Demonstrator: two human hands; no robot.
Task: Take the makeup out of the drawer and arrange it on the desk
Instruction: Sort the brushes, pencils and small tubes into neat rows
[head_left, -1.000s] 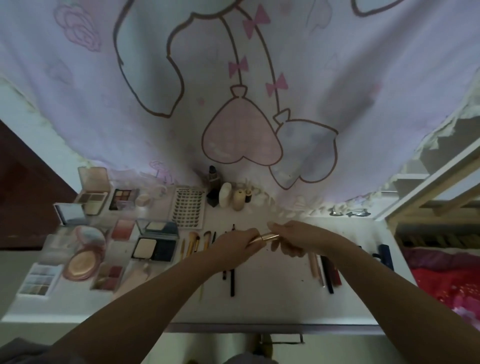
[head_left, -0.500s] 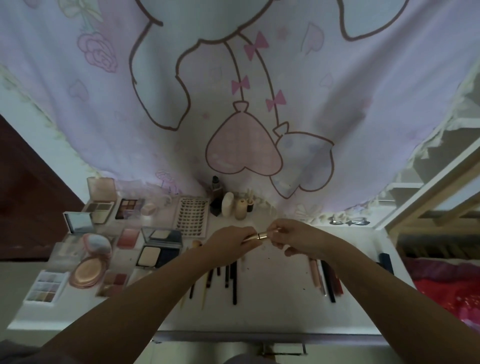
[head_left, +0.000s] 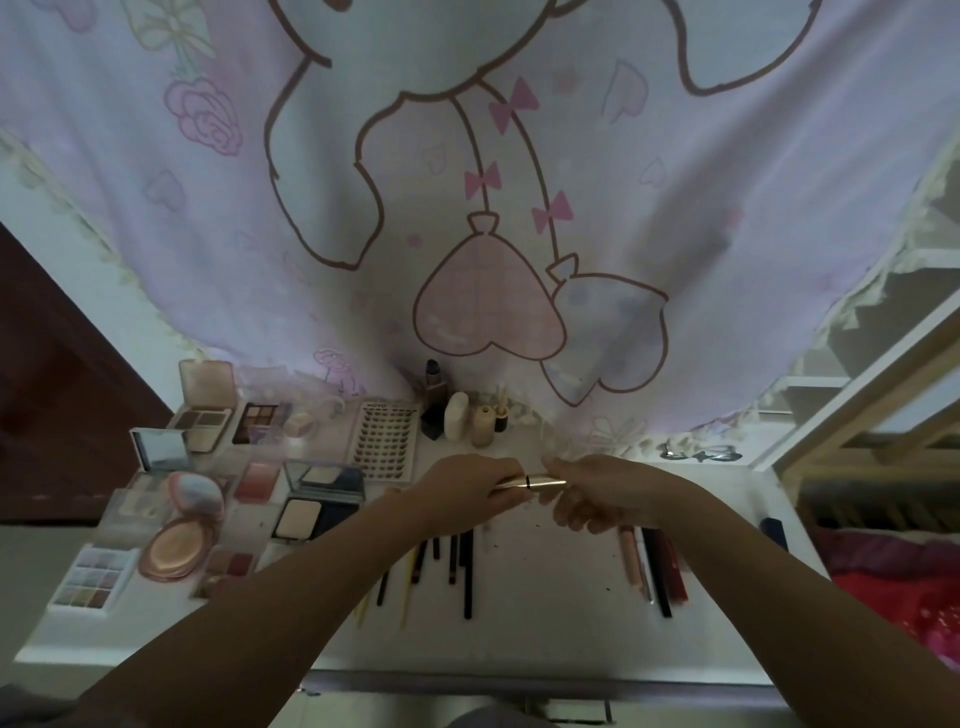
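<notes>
While the counter (head_left: 545, 613) is filling up, the left hand (head_left: 470, 491) and right hand (head_left: 597, 493) are each gripping one end of a gold tube (head_left: 530, 482), probably checking its cap before laying it down.

1. The slim tube (head_left: 530, 482) held above the table looks like glossy gold metal.
2. The table (head_left: 545, 613) has a smooth, matt white top.
3. The curtain (head_left: 467, 208) is soft printed cloth.
4. The round compact (head_left: 176, 548) has a shiny pinkish surface.
5. The bed frame (head_left: 857, 410) looks like pale wood.
</notes>
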